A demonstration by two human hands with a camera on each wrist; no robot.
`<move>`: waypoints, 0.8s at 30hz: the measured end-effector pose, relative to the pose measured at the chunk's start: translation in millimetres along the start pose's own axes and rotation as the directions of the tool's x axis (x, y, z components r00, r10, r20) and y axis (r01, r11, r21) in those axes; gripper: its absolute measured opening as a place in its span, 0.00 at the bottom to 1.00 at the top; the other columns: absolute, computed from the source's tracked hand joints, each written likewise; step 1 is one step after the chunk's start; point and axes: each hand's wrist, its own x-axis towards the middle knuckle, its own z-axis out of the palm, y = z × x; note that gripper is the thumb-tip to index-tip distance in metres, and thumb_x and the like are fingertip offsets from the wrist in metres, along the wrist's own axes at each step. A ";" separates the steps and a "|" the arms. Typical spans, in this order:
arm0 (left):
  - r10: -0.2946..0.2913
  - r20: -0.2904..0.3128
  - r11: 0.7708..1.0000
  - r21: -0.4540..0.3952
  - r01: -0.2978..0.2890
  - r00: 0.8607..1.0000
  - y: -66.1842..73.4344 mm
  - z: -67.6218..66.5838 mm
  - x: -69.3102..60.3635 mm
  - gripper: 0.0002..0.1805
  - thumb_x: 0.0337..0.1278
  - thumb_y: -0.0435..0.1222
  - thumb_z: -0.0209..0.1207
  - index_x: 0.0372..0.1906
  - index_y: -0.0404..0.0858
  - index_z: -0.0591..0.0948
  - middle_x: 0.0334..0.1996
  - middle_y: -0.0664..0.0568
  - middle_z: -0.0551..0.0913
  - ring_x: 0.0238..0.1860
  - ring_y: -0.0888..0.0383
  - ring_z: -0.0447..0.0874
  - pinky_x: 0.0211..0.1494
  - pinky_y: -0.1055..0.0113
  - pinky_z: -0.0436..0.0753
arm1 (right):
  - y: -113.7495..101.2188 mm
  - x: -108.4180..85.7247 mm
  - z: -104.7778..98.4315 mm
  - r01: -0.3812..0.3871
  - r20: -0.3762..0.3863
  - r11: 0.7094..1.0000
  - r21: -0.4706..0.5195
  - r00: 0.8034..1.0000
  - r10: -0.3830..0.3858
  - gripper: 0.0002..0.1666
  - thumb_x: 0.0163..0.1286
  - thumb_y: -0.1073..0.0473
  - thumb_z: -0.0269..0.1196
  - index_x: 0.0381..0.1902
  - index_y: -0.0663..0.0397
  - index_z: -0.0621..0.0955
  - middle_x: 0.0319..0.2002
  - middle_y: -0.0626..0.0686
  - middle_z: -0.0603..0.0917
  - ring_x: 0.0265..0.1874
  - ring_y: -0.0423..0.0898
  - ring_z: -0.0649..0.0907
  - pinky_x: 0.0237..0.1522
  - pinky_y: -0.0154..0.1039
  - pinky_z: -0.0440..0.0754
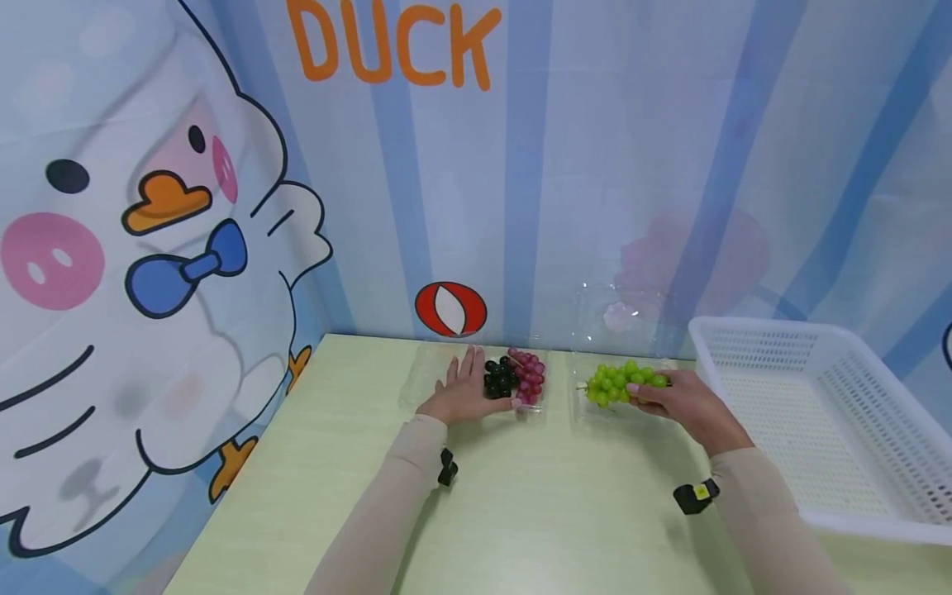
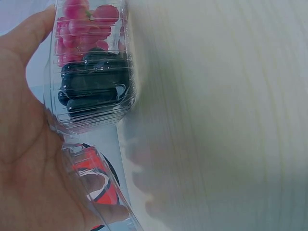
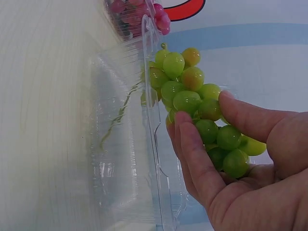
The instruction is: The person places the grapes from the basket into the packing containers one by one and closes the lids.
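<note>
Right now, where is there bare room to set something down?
The table is bare between the left sleeve and right sleeve, and left of the left sleeve. The basket looks bare where visible. The back edge is crowded: the left hand on the left box, the right hand holding green grapes at the right box.

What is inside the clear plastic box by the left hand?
Inside the clear plastic box, black grapes and pink grapes sit side by side. The grapes cover the box floor beneath them, so anything there cannot be seen.
</note>
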 end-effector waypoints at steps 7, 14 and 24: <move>-0.004 -0.003 1.000 0.001 0.004 1.000 0.6 -0.1 -0.1 0.67 0.54 0.73 0.56 0.83 0.43 0.35 0.83 0.50 0.29 0.82 0.38 0.28 0.75 0.28 0.43 | -0.8 6.0 2.3 -0.035 0.004 0.999 -0.008 0.999 0.035 0.35 0.77 0.55 0.61 0.69 0.76 0.66 0.57 0.64 0.83 0.56 0.53 0.86 0.63 0.51 0.78; -0.004 -0.004 1.000 0.017 0.004 1.000 -0.3 1.2 0.4 0.66 0.54 0.72 0.56 0.83 0.43 0.35 0.83 0.50 0.30 0.82 0.38 0.29 0.75 0.28 0.44 | 2.5 10.6 2.0 -0.066 0.033 0.998 0.003 0.997 0.066 0.33 0.76 0.56 0.62 0.67 0.76 0.67 0.49 0.59 0.86 0.47 0.46 0.89 0.61 0.50 0.80; -0.006 -0.004 1.000 0.016 0.006 1.000 0.6 0.2 -1.4 0.66 0.55 0.72 0.56 0.83 0.43 0.35 0.83 0.50 0.30 0.82 0.38 0.29 0.75 0.28 0.44 | 10.9 15.8 2.9 -0.089 0.006 0.994 -0.060 0.996 0.089 0.36 0.77 0.56 0.60 0.70 0.77 0.61 0.52 0.63 0.83 0.50 0.50 0.88 0.63 0.54 0.77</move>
